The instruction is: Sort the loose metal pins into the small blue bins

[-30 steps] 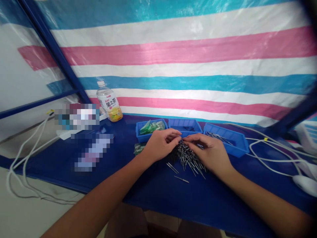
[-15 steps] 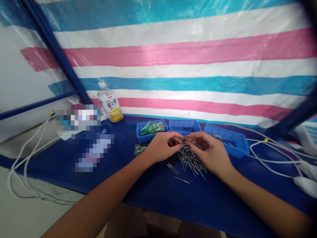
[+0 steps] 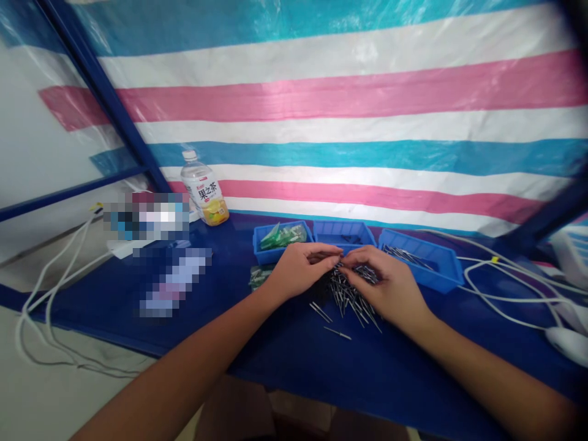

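Observation:
A pile of thin metal pins point(image 3: 351, 295) lies on the dark blue table point(image 3: 285, 349). My left hand point(image 3: 301, 268) rests at the pile's left edge with its fingers curled round a small bunch of pins. My right hand point(image 3: 390, 285) lies on the pile's right side, its fingertips pinched together among the pins, close to my left fingertips. A few loose pins point(image 3: 336, 332) lie in front of the pile. What the right fingers pinch is too small to name.
Three blue trays stand behind the pile: the left one point(image 3: 280, 237) holds green parts, the middle one point(image 3: 343, 233) looks nearly bare, the right one point(image 3: 420, 260) holds pins. A drink bottle point(image 3: 203, 190) stands back left. White cables point(image 3: 500, 288) run along the right, and others point(image 3: 50, 288) hang on the left. A striped sheet backs the table.
Both hands dipped slightly lower onto the pile, fingertips staying close together. The pile and trays have not shifted.

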